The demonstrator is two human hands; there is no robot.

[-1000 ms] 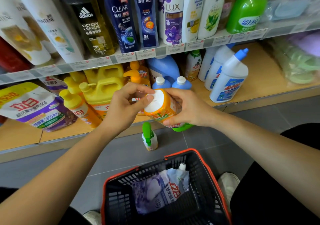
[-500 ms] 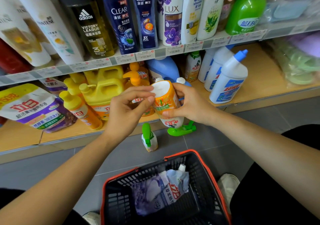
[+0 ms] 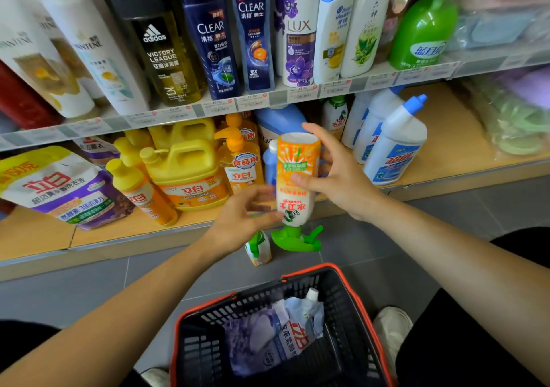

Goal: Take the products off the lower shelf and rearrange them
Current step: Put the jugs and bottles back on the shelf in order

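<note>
An orange and white spray bottle (image 3: 296,178) with a green trigger head hangs upside down in front of the lower shelf (image 3: 143,229). My right hand (image 3: 339,175) grips its body from the right side. My left hand (image 3: 241,217) is just below and left of it, fingers spread and blurred, fingertips near the bottle's neck. On the lower shelf stand yellow detergent jugs (image 3: 184,166), an orange pump bottle (image 3: 241,160), a blue bottle (image 3: 279,121) and white toilet cleaner bottles (image 3: 393,145).
A small green-capped bottle (image 3: 258,248) stands on the grey floor below the shelf edge. A black basket with a red rim (image 3: 354,291) sits near my feet, holding a refill pouch (image 3: 279,330). A large detergent pouch (image 3: 59,187) lies at the shelf's left. Shampoo bottles fill the upper shelf.
The spray bottle has been turned from base-towards-me to fully upside down and lifted slightly. My left hand has come off its base and dropped lower; my right hand keeps holding it.
</note>
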